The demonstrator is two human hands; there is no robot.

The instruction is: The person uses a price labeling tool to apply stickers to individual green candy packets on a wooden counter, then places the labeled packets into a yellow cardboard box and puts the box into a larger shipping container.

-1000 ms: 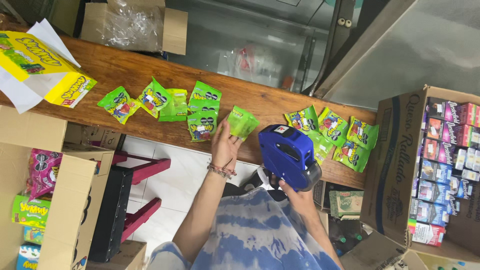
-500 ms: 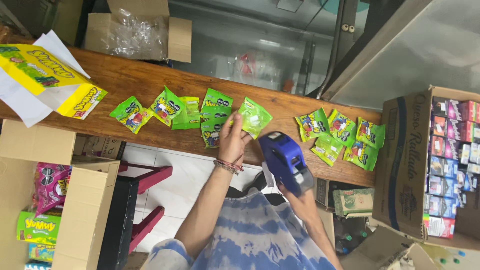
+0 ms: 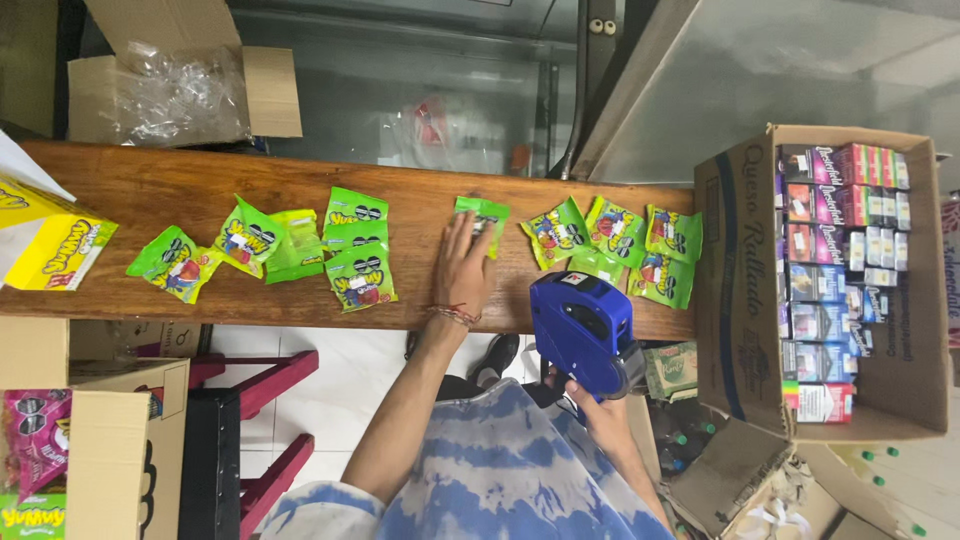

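Observation:
My left hand (image 3: 462,270), a thin bracelet at its wrist, lies on the wooden counter (image 3: 250,185) with its fingers over a green snack packet (image 3: 484,211), pinning it down. My right hand (image 3: 603,412) grips the handle of a blue price-label gun (image 3: 583,330), held just in front of the counter's near edge and a little right of that packet. Between my arms, low in the view, is my blue and white tie-dye shirt.
More green packets lie in a group on the left (image 3: 350,250) and another on the right (image 3: 620,245). An open carton of small boxes (image 3: 735,290) stands at the right, a yellow box (image 3: 55,250) at the left. A carton with pink packets (image 3: 90,440) and a red stool (image 3: 270,410) are below.
My left hand carried the green packet from above the counter's edge down onto the wood, beside the right group. The label gun dropped lower and closer to me.

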